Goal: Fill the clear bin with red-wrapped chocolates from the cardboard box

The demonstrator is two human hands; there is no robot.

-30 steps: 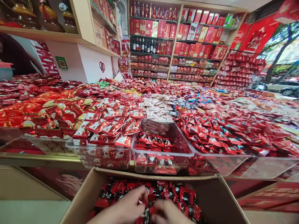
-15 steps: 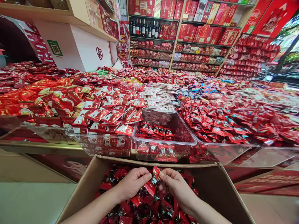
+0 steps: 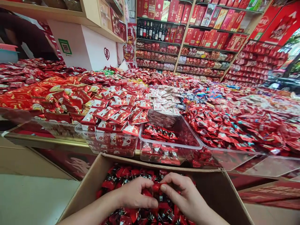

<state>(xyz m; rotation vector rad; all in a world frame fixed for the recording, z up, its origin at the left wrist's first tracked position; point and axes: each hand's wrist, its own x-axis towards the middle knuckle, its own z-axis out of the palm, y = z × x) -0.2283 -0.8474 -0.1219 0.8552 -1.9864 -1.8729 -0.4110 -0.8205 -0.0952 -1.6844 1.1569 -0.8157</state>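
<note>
Low in the view, both my hands meet above an open cardboard box (image 3: pixel 234 195) full of red and black wrapped candies (image 3: pixel 126 215). My left hand (image 3: pixel 138 193) has its thumb and fingers round a red wrapped candy. My right hand (image 3: pixel 179 190) pinches red wrapper between thumb and index finger, close to the left fingertips. The fingers partly hide what they hold. Just beyond the box, a clear plastic bin (image 3: pixel 194 146) is partly filled with similar red candies (image 3: pixel 160 132) in a row.
Left of that bin, another clear bin (image 3: pixel 105 135) is heaped with red and white packets. Piles of wrapped sweets (image 3: pixel 222 125) cover the counter. Shelves (image 3: pixel 185 43) with red boxes and bottles stand behind. A white pillar (image 3: pixel 98 47) rises at the left.
The view has shifted slightly. The candy that showed upright between my fingertips is now lower and mostly covered, with my fingers curled more around it.
</note>
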